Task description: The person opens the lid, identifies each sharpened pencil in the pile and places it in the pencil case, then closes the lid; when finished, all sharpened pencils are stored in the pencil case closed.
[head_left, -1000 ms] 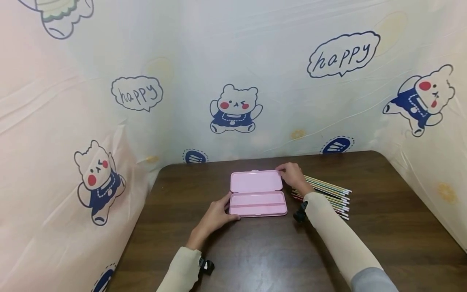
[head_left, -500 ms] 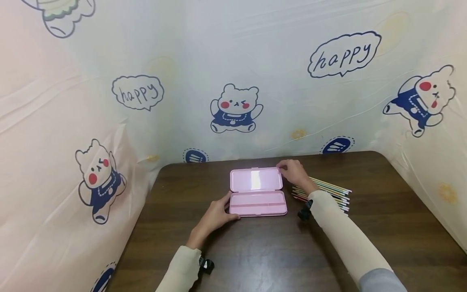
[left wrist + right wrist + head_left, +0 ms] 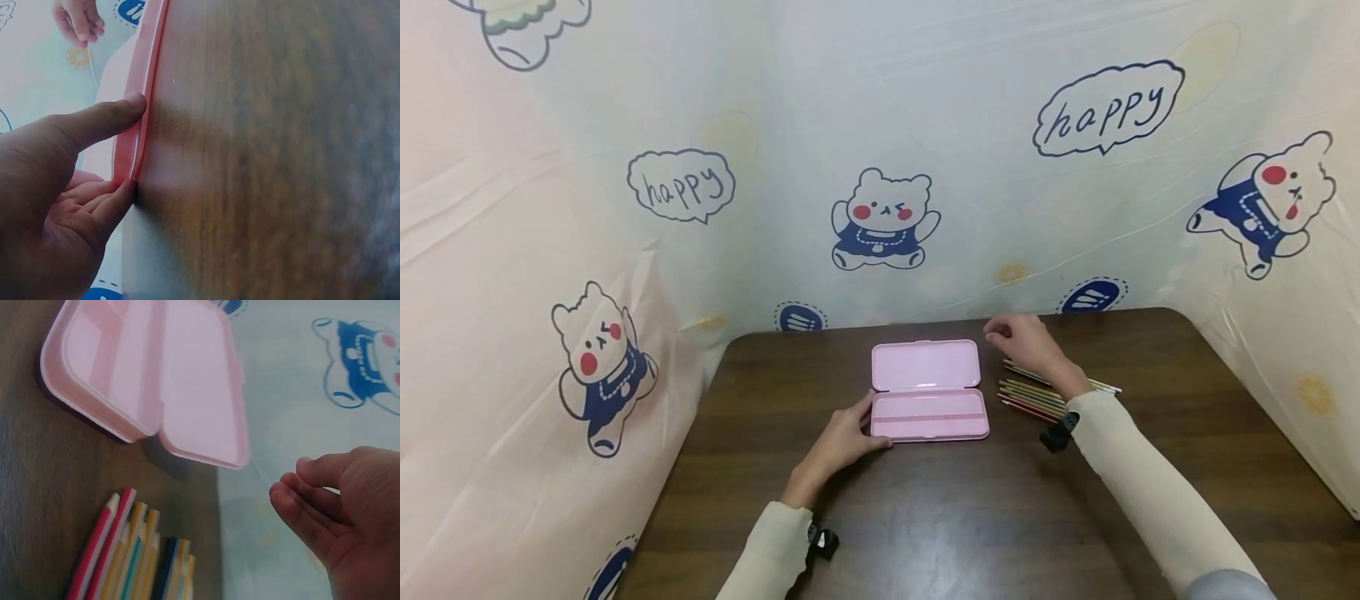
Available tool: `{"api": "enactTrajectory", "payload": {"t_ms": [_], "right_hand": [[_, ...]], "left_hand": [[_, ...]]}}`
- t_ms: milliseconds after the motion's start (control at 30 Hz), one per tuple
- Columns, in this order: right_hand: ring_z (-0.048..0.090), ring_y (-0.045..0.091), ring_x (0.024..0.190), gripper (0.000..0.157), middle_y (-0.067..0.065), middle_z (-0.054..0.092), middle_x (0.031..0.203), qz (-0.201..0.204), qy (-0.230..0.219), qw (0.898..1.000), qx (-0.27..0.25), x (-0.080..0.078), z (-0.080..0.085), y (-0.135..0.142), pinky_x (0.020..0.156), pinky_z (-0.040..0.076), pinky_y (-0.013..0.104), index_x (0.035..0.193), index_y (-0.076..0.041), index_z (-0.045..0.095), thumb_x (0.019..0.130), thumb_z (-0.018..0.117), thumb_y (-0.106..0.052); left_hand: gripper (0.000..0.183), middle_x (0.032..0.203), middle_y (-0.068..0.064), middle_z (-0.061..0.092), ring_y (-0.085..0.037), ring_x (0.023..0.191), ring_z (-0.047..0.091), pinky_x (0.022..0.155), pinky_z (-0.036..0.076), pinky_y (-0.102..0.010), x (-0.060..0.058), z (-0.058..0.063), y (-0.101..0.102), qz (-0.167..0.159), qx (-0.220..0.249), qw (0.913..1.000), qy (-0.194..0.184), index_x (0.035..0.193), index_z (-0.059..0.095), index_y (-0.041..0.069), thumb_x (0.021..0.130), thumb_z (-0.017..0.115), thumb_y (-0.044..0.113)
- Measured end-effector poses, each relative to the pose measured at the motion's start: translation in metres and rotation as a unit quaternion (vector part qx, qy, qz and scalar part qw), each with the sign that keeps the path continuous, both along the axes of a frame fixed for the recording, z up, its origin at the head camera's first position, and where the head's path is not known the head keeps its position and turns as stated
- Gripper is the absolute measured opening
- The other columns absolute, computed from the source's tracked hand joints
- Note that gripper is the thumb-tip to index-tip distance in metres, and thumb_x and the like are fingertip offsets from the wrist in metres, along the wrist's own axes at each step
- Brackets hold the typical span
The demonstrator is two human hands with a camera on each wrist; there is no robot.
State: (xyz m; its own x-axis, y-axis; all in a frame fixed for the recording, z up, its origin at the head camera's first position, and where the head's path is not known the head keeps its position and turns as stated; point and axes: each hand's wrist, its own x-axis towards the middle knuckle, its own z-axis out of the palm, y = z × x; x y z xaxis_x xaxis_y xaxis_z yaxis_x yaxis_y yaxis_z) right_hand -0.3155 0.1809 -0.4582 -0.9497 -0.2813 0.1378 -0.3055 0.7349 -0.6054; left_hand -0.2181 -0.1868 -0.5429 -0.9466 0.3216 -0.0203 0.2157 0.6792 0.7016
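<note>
one brown table (image 3: 925, 533) is backed by printed cloth (image 3: 850, 100); on it, the pink case (image 3: 917, 407) is pinched by the left hand (image 3: 841, 439), while the right hand (image 3: 1030, 343) is held loosely curled beside the lid (image 3: 925, 364).

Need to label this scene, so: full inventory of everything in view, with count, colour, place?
pencil case: 1, pink, on the table, lid open toward the far side
pencils: several, exact count unclear; red, yellow, teal, dark blue among them; on the table right of the case
table: 1, brown, under the case
backdrop: 1, pale with printed bears and "happy" bubbles, behind and beside the table
wrist cameras: 2, black, one per wrist
sleeves: 2, cream, right one partly grey, on the forearms
left hand: 1, bare, gripping the case's left end
right hand: 1, bare, right of the lid, holding nothing
</note>
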Motion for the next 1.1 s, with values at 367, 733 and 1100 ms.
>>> {"api": "enactTrajectory", "payload": {"t_ms": [367, 733, 1100], "right_hand": [[0.070, 0.025, 0.091, 0.013, 0.012, 0.079, 0.104, 0.015, 0.049, 0.998, 0.030, 0.033, 0.031, 0.036, 0.086, 0.063, 0.050, 0.112, -0.007, 0.078, 0.104, 0.070, -0.012], [0.071, 0.019, 0.084, 0.008, 0.009, 0.080, 0.099, 0.016, 0.088, 0.995, 0.053, 0.074, 0.050, 0.069, 0.076, 0.062, 0.039, 0.106, -0.008, 0.080, 0.100, 0.074, -0.010], [0.069, 0.015, 0.081, 0.008, 0.006, 0.080, 0.097, -0.007, 0.100, 0.992, 0.079, 0.109, 0.037, 0.102, 0.071, 0.060, 0.032, 0.103, -0.009, 0.080, 0.097, 0.077, -0.006]], "left_hand": [[0.100, 0.169, -0.016, 0.041, -0.030, 0.150, 0.051, 0.118, 0.048, -0.046, -0.001, 0.000, 0.001, 0.001, -0.007, 1.0000, 0.000, 0.167, 0.033, 0.006, 0.089, 0.089, 0.033], [0.101, 0.170, -0.014, 0.039, -0.029, 0.152, 0.049, 0.120, 0.045, -0.046, -0.001, 0.001, 0.002, 0.011, -0.010, 0.9998, -0.011, 0.168, 0.031, 0.009, 0.089, 0.089, 0.033], [0.100, 0.169, -0.019, 0.040, -0.032, 0.152, 0.050, 0.120, 0.046, -0.049, -0.002, 0.002, 0.003, 0.004, -0.006, 1.0000, 0.003, 0.166, 0.032, 0.002, 0.090, 0.088, 0.033]]}}
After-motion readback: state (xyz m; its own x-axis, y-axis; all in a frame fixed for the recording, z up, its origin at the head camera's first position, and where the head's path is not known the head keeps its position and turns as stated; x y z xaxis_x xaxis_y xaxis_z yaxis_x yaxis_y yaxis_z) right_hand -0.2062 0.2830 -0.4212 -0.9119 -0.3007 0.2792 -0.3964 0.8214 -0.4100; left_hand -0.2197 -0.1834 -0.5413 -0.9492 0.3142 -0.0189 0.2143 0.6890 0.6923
